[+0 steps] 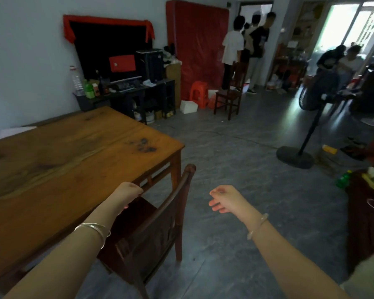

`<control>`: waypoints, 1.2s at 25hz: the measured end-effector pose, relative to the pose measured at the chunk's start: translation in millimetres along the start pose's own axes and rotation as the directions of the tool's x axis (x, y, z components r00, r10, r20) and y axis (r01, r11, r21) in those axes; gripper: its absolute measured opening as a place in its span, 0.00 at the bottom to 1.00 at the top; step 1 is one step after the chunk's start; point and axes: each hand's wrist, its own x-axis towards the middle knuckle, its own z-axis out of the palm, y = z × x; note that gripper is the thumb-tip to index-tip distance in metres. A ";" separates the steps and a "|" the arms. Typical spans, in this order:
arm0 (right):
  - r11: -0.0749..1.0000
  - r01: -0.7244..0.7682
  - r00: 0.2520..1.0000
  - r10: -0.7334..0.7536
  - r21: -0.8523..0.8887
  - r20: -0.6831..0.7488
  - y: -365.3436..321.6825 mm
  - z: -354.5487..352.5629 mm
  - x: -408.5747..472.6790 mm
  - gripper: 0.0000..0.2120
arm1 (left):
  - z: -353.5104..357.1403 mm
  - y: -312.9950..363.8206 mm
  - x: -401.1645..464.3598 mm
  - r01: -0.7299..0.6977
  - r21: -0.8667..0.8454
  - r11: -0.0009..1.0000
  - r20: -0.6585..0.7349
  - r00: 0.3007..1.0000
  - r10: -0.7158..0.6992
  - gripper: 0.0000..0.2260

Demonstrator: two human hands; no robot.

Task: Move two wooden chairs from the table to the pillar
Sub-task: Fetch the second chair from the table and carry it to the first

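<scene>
Left hand (129, 192): fingers curled shut, over the chair (151, 229) seat by the table (63, 152) edge; grip unclear.
Right hand (224, 198): fingers loosely spread, empty.
Technique: grasp backrest with 2 hands, lift clear.

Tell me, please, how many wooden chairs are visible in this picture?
2. One dark chair stands at the wooden table, beside the left hand. Another chair stands far back near the red mattress. Others may be hidden.

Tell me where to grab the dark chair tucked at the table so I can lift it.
Probably grip the curved top rail of the chair backrest, coming from above with the right hand. The seat sits partly under the table, so the backrest is the exposed part; the left hand is near its other end.
</scene>
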 end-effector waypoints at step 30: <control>0.845 0.414 0.848 -0.221 -0.339 0.482 -73.7 -10.1 219.3 0.21 | 8.8 8.5 66.3 0.279 -0.165 0.946 -0.151 0.941 -0.304 0.09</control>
